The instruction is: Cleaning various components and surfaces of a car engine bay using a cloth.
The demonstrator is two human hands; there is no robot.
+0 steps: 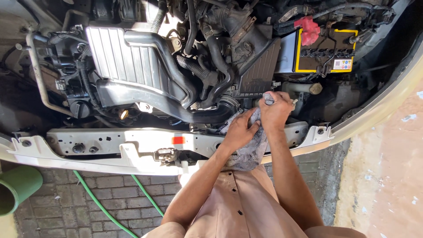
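Right hand: fingers curling tight around a small grey cap-like piece, gripping it just above the white front crossmember. Left hand: fingers lying together, pressing flat on a grey rag, touching the right wrist. Rag bunching between both hands, draping down over the crossmember toward the tan shirt. Just beyond the fingers: black intake hose ending at a ribbed coupling, black air-filter box sitting above. Farther out: battery with yellow trim and red terminal cover lying toward the right, ribbed silver engine cover toward the left. Below the car: green hose running across brick paving, green pipe resting at the left edge.
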